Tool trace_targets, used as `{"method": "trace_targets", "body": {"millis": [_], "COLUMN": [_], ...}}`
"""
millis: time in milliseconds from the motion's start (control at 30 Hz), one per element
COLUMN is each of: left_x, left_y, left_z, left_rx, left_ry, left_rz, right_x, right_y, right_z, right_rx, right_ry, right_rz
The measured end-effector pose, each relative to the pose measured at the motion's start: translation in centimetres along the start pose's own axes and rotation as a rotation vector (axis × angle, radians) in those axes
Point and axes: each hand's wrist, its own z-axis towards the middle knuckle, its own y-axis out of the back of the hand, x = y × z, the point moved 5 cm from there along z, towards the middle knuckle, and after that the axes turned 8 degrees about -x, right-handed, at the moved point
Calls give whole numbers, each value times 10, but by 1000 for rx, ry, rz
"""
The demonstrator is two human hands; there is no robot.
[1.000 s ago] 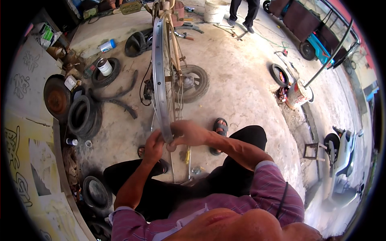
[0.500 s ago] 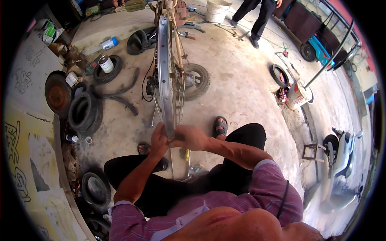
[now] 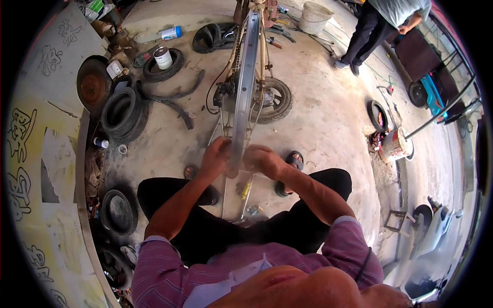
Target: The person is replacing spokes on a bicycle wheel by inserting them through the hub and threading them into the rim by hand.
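Note:
In front of my knees a bare metal wheel rim point(image 3: 246, 72) stands upright on a bicycle, edge towards me, its lower end blurred. My left hand point(image 3: 217, 155) is closed against the rim's left side near that end. To the right of the rim, my right hand point(image 3: 263, 159) has its fingers curled and is smeared by motion; its fingertips are hidden, and I cannot tell whether it touches the rim. A chain and gears point(image 3: 226, 92) sit left of the rim. A yellow-handled tool point(image 3: 246, 191) lies on the ground below my hands.
Stacked tyres point(image 3: 121, 114), cut rubber strips point(image 3: 177, 110) and a white can point(image 3: 163, 58) lie at left. Behind the rim is a small thick-tyred wheel point(image 3: 277, 100). A person point(image 3: 377, 31) stands far right, beyond a bucket point(image 3: 314, 18). A wooden stool point(image 3: 398, 222) is at right.
The view has shifted, so the rim and ground appear farther right. My right hand has come away from my left, now separated by the rim's end. The standing person shows more fully.

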Motion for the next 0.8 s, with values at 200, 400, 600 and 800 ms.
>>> {"method": "trace_targets", "body": {"millis": [200,400,600,800], "left_x": [10,11,4,-11], "left_y": [2,5,4,2], "left_z": [11,11,11,3], "left_rx": [17,17,-5,-9], "left_ry": [92,53,71,91], "left_rz": [17,143,145,146], "right_x": [12,18,22,21], "right_y": [-6,-8,-10,-9], "right_z": [8,15,20,19], "right_rx": [-140,-124,-150,-160], "right_ry": [-2,-73,-47,-17], "right_rz": [-75,81,61,-65]}}
